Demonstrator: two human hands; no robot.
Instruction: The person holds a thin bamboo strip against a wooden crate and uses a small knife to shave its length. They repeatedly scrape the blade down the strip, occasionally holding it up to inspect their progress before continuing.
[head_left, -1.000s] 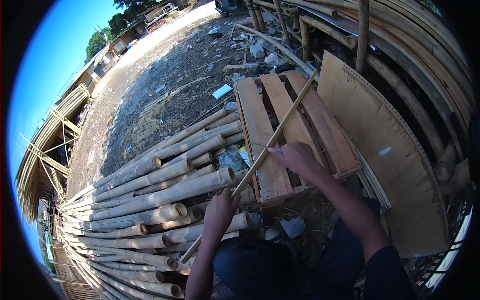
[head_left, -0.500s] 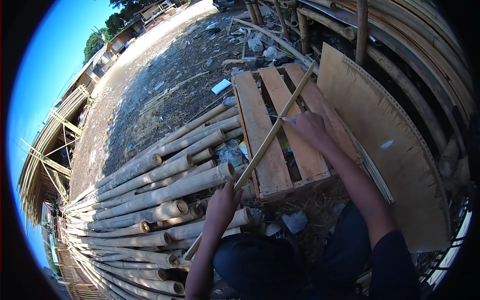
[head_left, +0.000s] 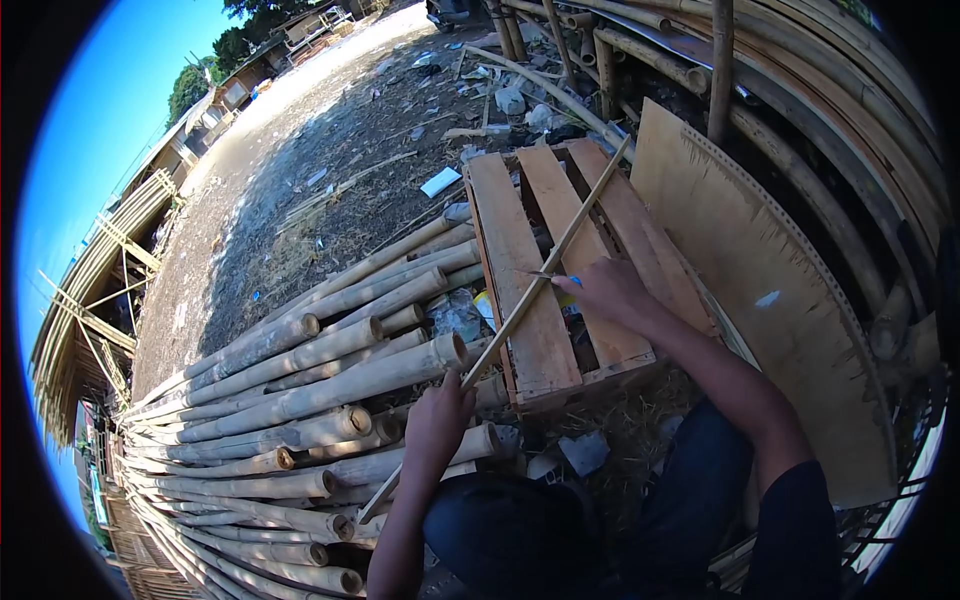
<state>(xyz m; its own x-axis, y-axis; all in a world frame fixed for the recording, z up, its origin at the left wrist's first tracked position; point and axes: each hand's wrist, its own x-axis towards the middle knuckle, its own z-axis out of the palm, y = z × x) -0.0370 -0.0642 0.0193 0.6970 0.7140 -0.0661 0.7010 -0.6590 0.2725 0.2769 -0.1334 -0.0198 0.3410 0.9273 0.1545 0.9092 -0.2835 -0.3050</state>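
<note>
A long, thin bamboo strip [head_left: 520, 312] runs diagonally across a low wooden crate [head_left: 497, 235] made of flat boards, and its upper end reaches past the far boards. My left hand [head_left: 440, 415] is closed around the strip's lower part, beside the crate's near left corner. In my right hand [head_left: 606, 290] is a small knife [head_left: 540, 274]; its thin blade lies across the strip and a bit of blue shows at the fingers. Most of the knife's handle is hidden in the fist.
Stacked bamboo poles [head_left: 390, 359] spread out on the left, cut ends toward me. A curved plywood sheet [head_left: 745, 250] leans on the right, near a rack of bamboo [head_left: 790, 150]. Litter and a white piece [head_left: 440, 181] lie on the ground beyond the crate.
The knife and my right hand have come slightly down the strip, toward me. My left hand keeps its grip on the strip. The whole view has shifted a little.
</note>
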